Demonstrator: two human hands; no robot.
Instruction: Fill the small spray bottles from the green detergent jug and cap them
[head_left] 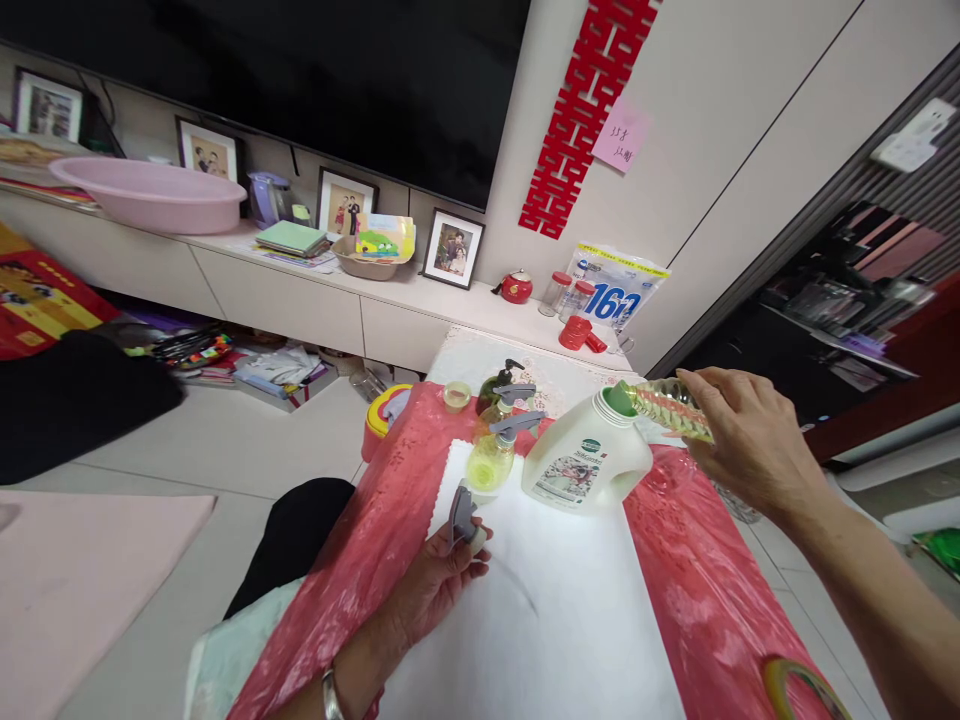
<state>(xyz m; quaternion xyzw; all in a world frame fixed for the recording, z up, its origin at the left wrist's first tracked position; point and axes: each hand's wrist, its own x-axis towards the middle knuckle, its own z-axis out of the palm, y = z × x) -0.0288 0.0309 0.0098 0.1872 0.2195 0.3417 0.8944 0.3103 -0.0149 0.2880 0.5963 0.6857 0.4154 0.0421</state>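
A clear bottle (pixel 670 407) is gripped tilted in the right hand (pixel 742 440), its mouth at the white jug (pixel 585 465). A grey spray head (pixel 461 517) is pinched in the left hand (pixel 439 580).

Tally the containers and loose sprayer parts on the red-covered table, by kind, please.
Spray bottles with trigger heads on: 2
White jug: 1
Clear bottle tipped into the jug, in the right hand: 1
Loose trigger head, in the left hand: 1
Small cup: 1
Total: 6

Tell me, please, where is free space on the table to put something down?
The white sheet is bare between the left hand and the red cover. It is crowded at the far end: spray bottles, jug, right hand.
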